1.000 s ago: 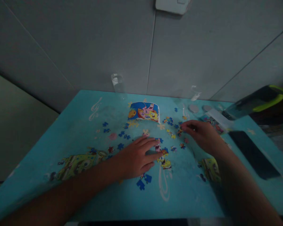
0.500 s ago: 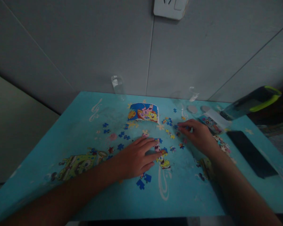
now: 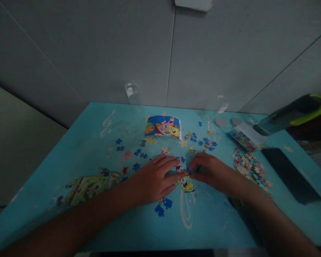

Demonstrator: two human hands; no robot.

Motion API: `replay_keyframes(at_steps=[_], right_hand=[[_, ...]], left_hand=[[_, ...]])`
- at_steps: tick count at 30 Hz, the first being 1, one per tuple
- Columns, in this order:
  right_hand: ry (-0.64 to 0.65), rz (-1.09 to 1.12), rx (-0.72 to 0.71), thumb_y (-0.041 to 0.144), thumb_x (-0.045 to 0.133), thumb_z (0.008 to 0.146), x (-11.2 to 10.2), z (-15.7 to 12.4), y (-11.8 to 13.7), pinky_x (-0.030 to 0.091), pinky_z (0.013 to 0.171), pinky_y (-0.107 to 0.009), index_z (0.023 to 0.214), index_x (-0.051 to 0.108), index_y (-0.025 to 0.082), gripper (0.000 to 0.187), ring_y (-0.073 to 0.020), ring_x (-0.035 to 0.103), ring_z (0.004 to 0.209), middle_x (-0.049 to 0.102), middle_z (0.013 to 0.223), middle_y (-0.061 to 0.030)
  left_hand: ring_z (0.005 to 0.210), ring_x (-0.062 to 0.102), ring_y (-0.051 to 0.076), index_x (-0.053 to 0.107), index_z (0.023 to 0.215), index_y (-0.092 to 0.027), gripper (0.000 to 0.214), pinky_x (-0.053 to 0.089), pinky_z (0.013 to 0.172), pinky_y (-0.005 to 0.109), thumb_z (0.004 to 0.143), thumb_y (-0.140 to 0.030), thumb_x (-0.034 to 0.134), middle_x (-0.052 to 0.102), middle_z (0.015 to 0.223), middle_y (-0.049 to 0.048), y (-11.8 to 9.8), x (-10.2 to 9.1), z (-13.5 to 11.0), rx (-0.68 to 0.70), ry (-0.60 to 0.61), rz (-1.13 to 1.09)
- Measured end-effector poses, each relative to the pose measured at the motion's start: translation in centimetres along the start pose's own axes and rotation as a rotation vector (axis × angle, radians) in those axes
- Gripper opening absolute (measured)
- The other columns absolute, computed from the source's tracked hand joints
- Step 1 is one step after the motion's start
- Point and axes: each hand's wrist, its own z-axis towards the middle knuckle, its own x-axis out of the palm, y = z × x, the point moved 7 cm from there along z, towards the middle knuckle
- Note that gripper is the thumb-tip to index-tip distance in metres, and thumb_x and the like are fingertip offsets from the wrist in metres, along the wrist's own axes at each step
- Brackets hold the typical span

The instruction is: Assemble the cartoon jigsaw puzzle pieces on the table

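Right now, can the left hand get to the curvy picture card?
Probably yes: the picture card sits beyond the left hand, and nothing tall stands between them.

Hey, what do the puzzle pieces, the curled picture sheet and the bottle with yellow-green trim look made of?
Puzzle pieces: probably cardboard, printed on one side; many in the pile show pale, plain faces.
Picture sheet: likely paper or thin card, since it curls and has a white edge; gloss is unclear.
Bottle: perhaps smooth plastic, its lower body see-through; glass is possible.
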Motion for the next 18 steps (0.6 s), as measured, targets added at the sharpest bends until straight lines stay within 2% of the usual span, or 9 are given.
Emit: replay_keyframes(at_steps=[12, 18], right_hand=[[-0.006, -0.037, 0.055, 0.028, 0.071, 0.090, 0.27, -0.19, -0.50, 0.049, 0.082, -0.034, 0.097, 0.071, 0.024, 0.009, -0.0190, 0.064, 0.087, 0.070, 0.093, -0.0030], [-0.024, -0.048, 0.067, 0.026, 0.072, 0.088, 0.34, -0.14, -0.28, 0.050, 0.079, -0.033, 0.095, 0.071, 0.023, 0.007, -0.0185, 0.064, 0.084, 0.070, 0.092, -0.0030]], left_hand=[[0.143, 0.040, 0.032, 0.054, 0.143, -0.025, 0.048, 0.033, 0.120, 0.060, 0.096, -0.029, 0.062, 0.044, 0.153, 0.0146, -0.08, -0.06, 0.13, -0.004, -0.002, -0.011], [0.142, 0.042, 0.032, 0.052, 0.144, -0.025, 0.049, 0.034, 0.119, 0.060, 0.096, -0.029, 0.063, 0.045, 0.152, 0.0146, -0.11, -0.22, 0.13, -0.003, -0.034, -0.022]])
